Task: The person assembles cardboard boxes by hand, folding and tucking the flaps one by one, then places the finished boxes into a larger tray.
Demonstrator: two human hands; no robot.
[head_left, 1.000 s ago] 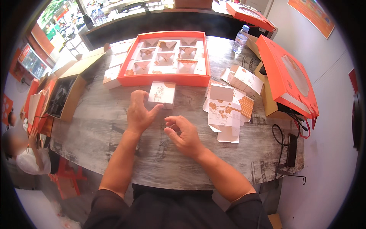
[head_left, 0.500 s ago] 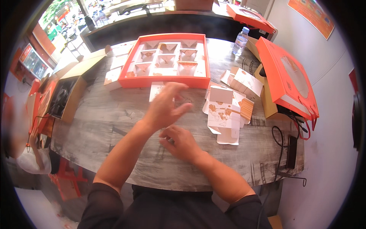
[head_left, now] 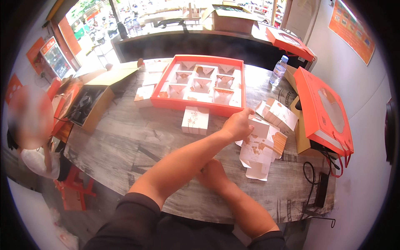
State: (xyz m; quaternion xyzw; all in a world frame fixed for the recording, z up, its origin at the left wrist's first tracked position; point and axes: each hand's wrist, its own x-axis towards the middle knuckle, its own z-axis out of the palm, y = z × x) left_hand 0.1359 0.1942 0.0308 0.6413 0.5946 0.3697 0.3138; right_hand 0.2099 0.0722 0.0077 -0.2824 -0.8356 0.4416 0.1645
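Note:
My left hand (head_left: pixel 238 126) reaches across to the right. Its fingers are closed at the upper left edge of a flattened white carton (head_left: pixel 255 151) with brown line drawings. My right hand (head_left: pixel 213 176) is low over the table beneath my left forearm, which covers part of it; its fingers are mostly hidden. A folded white carton (head_left: pixel 195 121) with a brown plant print stands left of my left hand. Beyond it lies a large orange-red box tray (head_left: pixel 196 105) holding white dividers and small open compartments.
A white carton (head_left: pixel 281 115) lies beside the flattened one. At the right an orange-red lid with an oval window (head_left: pixel 329 104) leans on a brown box, near a bottle (head_left: pixel 278 71) and black cables (head_left: pixel 308 171). An open brown box (head_left: pixel 89 104) and a person (head_left: pixel 41 160) are at the left.
My left hand has moved right, from near the tray's front to the flattened carton. My right hand now lies partly behind my left forearm. The view has shifted.

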